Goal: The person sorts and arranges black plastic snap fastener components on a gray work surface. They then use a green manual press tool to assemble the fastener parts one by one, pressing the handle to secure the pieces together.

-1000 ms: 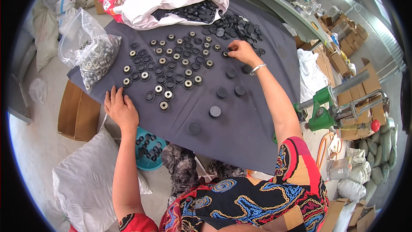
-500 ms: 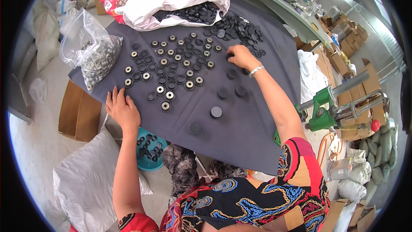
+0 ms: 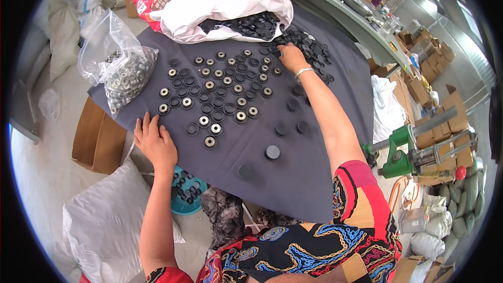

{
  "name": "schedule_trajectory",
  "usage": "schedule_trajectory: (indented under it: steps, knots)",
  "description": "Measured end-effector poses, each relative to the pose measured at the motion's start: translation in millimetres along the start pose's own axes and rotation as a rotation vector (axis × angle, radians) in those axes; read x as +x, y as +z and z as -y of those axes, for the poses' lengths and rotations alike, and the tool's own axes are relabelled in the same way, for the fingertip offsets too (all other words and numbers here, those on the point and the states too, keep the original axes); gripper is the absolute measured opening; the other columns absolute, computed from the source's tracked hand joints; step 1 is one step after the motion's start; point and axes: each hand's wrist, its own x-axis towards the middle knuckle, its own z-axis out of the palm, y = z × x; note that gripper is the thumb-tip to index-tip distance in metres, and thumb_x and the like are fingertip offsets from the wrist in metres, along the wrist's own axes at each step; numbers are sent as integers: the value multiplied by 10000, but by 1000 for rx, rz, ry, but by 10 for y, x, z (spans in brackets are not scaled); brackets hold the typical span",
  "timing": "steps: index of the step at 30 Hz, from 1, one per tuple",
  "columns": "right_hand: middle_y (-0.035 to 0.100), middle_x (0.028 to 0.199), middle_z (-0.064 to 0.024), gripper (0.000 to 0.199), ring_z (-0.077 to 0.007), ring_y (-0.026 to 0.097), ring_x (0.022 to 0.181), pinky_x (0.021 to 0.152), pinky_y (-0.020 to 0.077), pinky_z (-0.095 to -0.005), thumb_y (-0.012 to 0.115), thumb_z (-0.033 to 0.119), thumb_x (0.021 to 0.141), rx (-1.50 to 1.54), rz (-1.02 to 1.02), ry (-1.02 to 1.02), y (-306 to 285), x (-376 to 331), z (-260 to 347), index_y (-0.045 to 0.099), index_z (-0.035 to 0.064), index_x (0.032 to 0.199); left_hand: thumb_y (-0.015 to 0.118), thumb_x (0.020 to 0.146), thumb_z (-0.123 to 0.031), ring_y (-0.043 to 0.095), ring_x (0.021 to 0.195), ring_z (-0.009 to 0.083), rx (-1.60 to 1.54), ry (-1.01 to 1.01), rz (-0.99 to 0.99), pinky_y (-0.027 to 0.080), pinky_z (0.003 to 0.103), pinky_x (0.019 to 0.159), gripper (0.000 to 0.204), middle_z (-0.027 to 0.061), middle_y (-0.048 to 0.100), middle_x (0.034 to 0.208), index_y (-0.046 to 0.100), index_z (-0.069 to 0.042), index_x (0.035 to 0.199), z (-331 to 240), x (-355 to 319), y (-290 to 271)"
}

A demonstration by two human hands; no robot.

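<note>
My left hand (image 3: 155, 144) rests flat with fingers spread on the near left edge of the grey cloth-covered table (image 3: 220, 165). It holds nothing. My right hand (image 3: 294, 58) reaches to the near left side of a pile of black plastic discs (image 3: 313, 48); its fingers are bent down there, and what they pinch is hidden. Between the hands lie many black rings (image 3: 192, 128), several with a metal bearing (image 3: 210, 141) in the middle. Nearer me, right of the rings, stand several thick round black pieces (image 3: 272, 152), apart from one another.
A white and red sack (image 3: 181, 18) of black discs lies at the far edge. A clear bag (image 3: 128, 78) of metal parts stands far left. Below the near edge are a teal basin (image 3: 183, 207), a cardboard box (image 3: 99, 136) and a white sack (image 3: 110, 220). A green clamp-like machine (image 3: 398, 152) stands right.
My right hand has moved away from me to the disc pile. A dark piece from its fingertips appears to stand on the cloth now. My left hand stays; the whole view has shifted slightly.
</note>
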Motion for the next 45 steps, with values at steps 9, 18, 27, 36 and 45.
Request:
schedule_trajectory:
  steps: [9, 18, 27, 36, 45]
  knots:
    - [655, 831, -176, 296, -284, 660, 743, 689, 545, -356, 636, 106, 819, 758, 79, 266, 0, 83, -335, 661, -31, 1080, 549, 870, -87, 402, 1320, 361, -17, 2, -20, 230, 508, 1121, 289, 125, 560, 1331, 637, -35, 1140, 13, -18, 2]
    - [614, 831, -92, 260, -165, 613, 688, 612, 535, -302, 674, 130, 842, 1458, 270, 475, -219, -272, -504, 641, -65, 1011, 545, 872, -93, 410, 1316, 360, -8, 14, -24, 236, 512, 1117, 292, 123, 556, 1337, 637, -39, 1144, 16, 0, 36]
    - [666, 1011, -220, 376, -363, 628, 999, 894, 490, -423, 713, 222, 758, 120, -42, 93, -242, -64, -93, 692, 31, 1081, 552, 868, -88, 408, 1317, 362, -4, -5, -17, 231, 514, 1121, 297, 123, 555, 1340, 640, -39, 1147, 38, -10, 9]
    - [688, 1038, -174, 409, -245, 660, 804, 719, 546, -338, 673, -17, 773, 347, 186, 7, 198, 458, -108, 647, 7, 1180, 536, 883, -98, 406, 1329, 334, 0, -20, -3, 237, 473, 1129, 297, 110, 565, 1340, 642, -49, 1156, -8, -16, -18]
    - [655, 854, -64, 375, -116, 610, 653, 537, 515, -261, 648, 6, 829, 657, 315, 118, 82, 323, -228, 642, -3, 1204, 538, 880, -94, 407, 1327, 338, -6, -25, -16, 235, 482, 1129, 292, 104, 567, 1336, 642, -47, 1149, -5, -12, 2]
